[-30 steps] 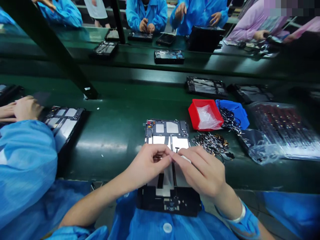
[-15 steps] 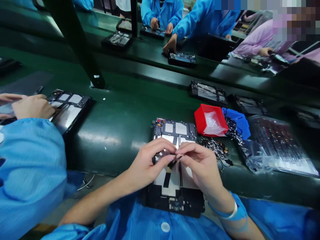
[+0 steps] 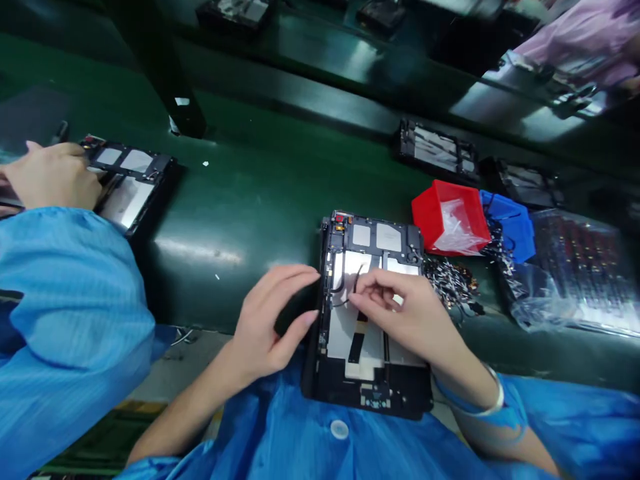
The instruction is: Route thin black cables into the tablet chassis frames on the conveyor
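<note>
An opened tablet-like device (image 3: 340, 340) with white panels and a black frame lies in front of me at the table's edge. My left hand (image 3: 280, 320) is at its left side, thumb and fingers apart, with nothing between them. Over the middle of the device, my right hand (image 3: 390, 300) pinches a thin black cable (image 3: 357, 280), which curves up and to the left from the fingertips. A black strip (image 3: 356, 348) lies on the white panel below the fingers.
A red bin (image 3: 435, 217) with clear plastic pieces and a blue bin (image 3: 520, 230) stand right of the device, beside piled small parts (image 3: 453, 283) and a bagged tray (image 3: 590, 267). At left, a person's hand (image 3: 57, 177) touches another device (image 3: 130, 193). A dark post (image 3: 160, 67) rises behind.
The view has tilted down. My left hand has come away from my right, its fingers opened, and moved left to the device's edge. My right hand remains over the device, pinching the cable.
</note>
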`<state>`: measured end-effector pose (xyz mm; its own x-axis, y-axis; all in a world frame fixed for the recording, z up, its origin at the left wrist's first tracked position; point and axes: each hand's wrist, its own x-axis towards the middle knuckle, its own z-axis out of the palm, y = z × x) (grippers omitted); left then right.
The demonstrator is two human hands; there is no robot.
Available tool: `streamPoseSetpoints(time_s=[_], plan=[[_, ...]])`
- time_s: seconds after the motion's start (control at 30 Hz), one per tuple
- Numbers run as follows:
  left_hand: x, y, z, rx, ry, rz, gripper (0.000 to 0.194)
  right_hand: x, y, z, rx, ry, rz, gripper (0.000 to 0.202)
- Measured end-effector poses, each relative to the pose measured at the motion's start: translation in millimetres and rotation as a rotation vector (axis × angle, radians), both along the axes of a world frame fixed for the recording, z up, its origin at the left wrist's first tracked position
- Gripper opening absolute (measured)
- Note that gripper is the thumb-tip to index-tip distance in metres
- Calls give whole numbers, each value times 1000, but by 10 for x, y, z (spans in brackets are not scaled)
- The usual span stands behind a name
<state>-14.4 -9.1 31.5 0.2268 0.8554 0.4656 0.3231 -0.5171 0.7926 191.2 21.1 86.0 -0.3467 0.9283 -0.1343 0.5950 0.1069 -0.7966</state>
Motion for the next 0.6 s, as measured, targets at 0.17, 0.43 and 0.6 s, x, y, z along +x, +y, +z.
streamPoseSetpoints(time_s=[0.17, 0.43, 0.6], plan=[[-116, -80, -308, 147, 142, -35, 35, -52, 23, -106, -286, 85, -160, 18], [-93, -48, -388, 318, 387, -122, 43, -144, -89, -96, -135, -127, -219, 15], [-37, -24, -363, 376, 440, -72, 37, -145, -85, -98, -138, -131, -210, 17]])
